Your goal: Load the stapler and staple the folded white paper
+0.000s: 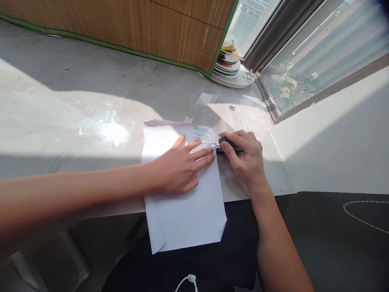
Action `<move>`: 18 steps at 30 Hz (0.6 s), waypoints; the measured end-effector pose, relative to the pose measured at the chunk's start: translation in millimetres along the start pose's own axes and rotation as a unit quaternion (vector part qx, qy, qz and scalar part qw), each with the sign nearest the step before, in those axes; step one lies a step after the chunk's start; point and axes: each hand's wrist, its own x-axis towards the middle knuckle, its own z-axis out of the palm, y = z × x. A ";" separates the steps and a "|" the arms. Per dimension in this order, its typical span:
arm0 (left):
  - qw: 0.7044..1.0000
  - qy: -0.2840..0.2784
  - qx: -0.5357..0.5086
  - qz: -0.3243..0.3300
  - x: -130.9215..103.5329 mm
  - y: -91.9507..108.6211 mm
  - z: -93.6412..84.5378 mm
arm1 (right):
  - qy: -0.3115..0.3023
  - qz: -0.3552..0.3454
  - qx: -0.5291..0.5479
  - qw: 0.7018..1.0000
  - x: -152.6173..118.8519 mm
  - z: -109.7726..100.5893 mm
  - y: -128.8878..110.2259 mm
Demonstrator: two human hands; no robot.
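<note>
White paper (188, 215) lies on the grey tabletop, with its lower part hanging past the near edge. Rows of metal staples (203, 134) cover its upper right corner. My left hand (182, 164) rests flat on the paper, fingers spread toward the right edge. A black stapler (235, 147) sits at that right edge, its front end meeting the paper just below the staple rows. Around the stapler's top my right hand (246, 154) is closed, with thumb and fingers on it. The stapler's underside is partly hidden by the hand.
Small staple strips (231, 108) and a clear plastic piece (206, 98) lie beyond the paper. At the far right corner stands a stack of plates (227, 69) by the window (328, 56). A bamboo blind (121, 28) borders the back of the grey tabletop (60, 105).
</note>
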 end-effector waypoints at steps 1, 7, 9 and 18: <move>1.000 -0.002 0.000 0.000 0.1 0.2 -0.4 | 0.000 0.000 -0.003 1.000 -0.1 0.5 0.2; 1.000 -0.018 -0.001 -0.003 1.2 1.0 -3.6 | -0.005 0.001 -0.010 1.000 -0.6 2.6 -0.8; 1.000 -0.018 -0.004 -0.003 1.1 1.1 -3.8 | -0.004 0.004 -0.006 1.000 -0.8 3.0 -1.8; 1.000 -0.016 -0.003 -0.001 0.7 1.7 -3.9 | 0.002 0.006 -0.018 1.000 -1.8 3.3 -4.8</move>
